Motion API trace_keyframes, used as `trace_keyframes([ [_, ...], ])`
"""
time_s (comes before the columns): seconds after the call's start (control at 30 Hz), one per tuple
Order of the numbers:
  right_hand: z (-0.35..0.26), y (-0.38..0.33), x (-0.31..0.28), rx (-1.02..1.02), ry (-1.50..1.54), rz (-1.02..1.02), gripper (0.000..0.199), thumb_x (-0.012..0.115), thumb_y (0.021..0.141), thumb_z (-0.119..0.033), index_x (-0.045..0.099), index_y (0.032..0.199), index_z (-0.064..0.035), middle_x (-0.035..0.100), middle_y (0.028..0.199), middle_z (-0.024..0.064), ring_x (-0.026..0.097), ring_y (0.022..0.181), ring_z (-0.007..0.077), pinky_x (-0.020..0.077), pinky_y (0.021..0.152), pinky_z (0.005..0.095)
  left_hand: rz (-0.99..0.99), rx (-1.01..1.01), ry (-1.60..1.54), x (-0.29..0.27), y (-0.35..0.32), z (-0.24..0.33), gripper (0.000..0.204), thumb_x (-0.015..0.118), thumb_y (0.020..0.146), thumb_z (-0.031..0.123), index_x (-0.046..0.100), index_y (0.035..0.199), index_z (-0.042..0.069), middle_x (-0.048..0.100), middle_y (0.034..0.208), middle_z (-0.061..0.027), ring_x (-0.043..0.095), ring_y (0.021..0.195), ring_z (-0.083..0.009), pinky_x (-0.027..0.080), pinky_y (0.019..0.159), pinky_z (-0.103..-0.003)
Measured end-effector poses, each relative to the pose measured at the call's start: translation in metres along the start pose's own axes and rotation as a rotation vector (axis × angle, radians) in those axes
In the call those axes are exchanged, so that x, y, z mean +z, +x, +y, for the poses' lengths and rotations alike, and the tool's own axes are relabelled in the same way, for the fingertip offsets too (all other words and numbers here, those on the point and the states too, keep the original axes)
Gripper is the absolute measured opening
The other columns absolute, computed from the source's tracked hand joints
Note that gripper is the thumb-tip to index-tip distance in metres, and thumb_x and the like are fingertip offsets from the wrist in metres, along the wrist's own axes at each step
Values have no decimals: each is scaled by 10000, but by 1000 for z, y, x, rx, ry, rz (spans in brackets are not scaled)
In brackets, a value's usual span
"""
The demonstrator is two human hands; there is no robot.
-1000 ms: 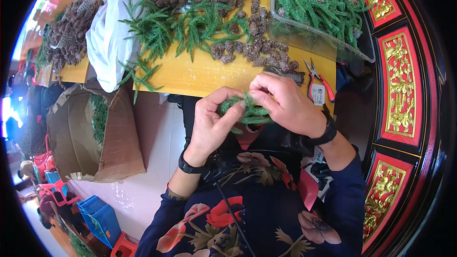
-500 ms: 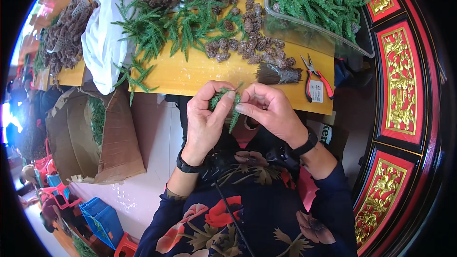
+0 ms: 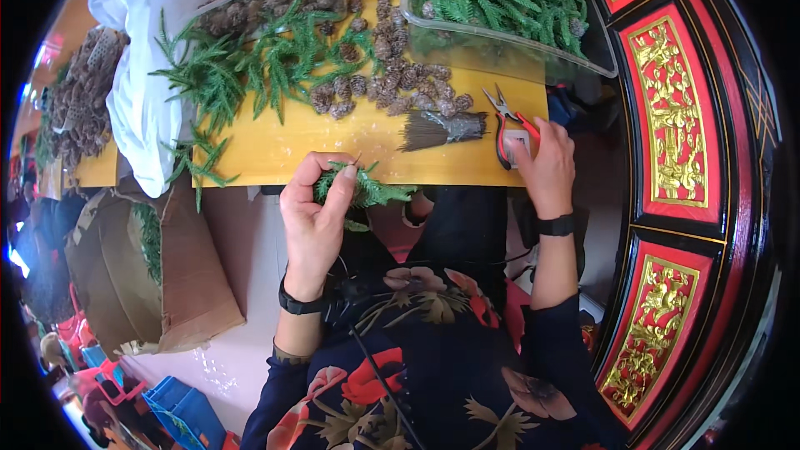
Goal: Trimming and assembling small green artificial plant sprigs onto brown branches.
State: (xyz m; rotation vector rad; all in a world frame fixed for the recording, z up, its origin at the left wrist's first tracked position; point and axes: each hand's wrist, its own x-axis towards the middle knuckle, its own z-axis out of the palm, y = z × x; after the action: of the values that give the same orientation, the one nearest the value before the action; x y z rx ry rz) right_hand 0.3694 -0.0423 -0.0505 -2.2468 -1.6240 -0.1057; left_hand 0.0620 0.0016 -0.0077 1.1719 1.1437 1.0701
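Note:
Pinched between the thumb and fingers of my left hand (image 3: pixel 312 217) is a green artificial pine sprig (image 3: pixel 375 190), just off the table's near edge. A thin brown stem sticks up from the pinch. At the table's right, my right hand (image 3: pixel 548 171) has its thumb and fingers around a red handle of the pliers (image 3: pixel 507 117). Their jaws are spread and point away from me, and they still lie on the table. Left of the pliers lies a bundle of thin dark wire stems (image 3: pixel 442 129), partly wrapped in clear plastic.
Pine cones (image 3: pixel 400 79) lie loose on the yellow table (image 3: pixel 287 146), beside green sprigs (image 3: pixel 208 83). A clear bin of greenery (image 3: pixel 500 46) and another of cones (image 3: pixel 275 0) stand at the back. A cardboard box (image 3: pixel 196 267) sits below left; a carved red-gold panel (image 3: pixel 667 108) borders the right.
My right hand has left the sprig and moved right to the pliers. My left hand keeps the sprig, now turned sideways. The whole view has shifted.

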Motion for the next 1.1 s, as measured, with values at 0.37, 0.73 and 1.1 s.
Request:
trace_keyframes([
  [0.37, -25, 2, 11, 36, -117, -243, 665, 701, 810, -383, 502, 1293, 29, 568, 1198, 195, 524, 1126, 398, 483, 902, 465, 55, 116, 136, -8, -3, -8, 32, 632, 911, 26, 615, 929, 6, 539, 729, 54, 437, 672, -27, 391, 611, -193],
  [0.73, -93, -21, -32, 113, 789, -354, 273, 681, 897, -202, 569, 1062, -16, 581, 846, 56, 557, 751, 129, 459, 728, 265, 99, 128, 223, -19, -3, -13, 55, 649, 883, 35, 607, 903, 8, 557, 736, 13, 461, 687, -52, 418, 650, -213],
  [1.1, -180, -31, 0, 65, 1350, -292, 137, 673, 902, -83, 547, 948, -54, 565, 789, -14, 513, 695, 48, 415, 638, 202, 32, 258, 288, -17, -6, -5, 11, 603, 904, 12, 601, 906, 1, 651, 969, -49, 550, 827, -80, 454, 738, -242],
])
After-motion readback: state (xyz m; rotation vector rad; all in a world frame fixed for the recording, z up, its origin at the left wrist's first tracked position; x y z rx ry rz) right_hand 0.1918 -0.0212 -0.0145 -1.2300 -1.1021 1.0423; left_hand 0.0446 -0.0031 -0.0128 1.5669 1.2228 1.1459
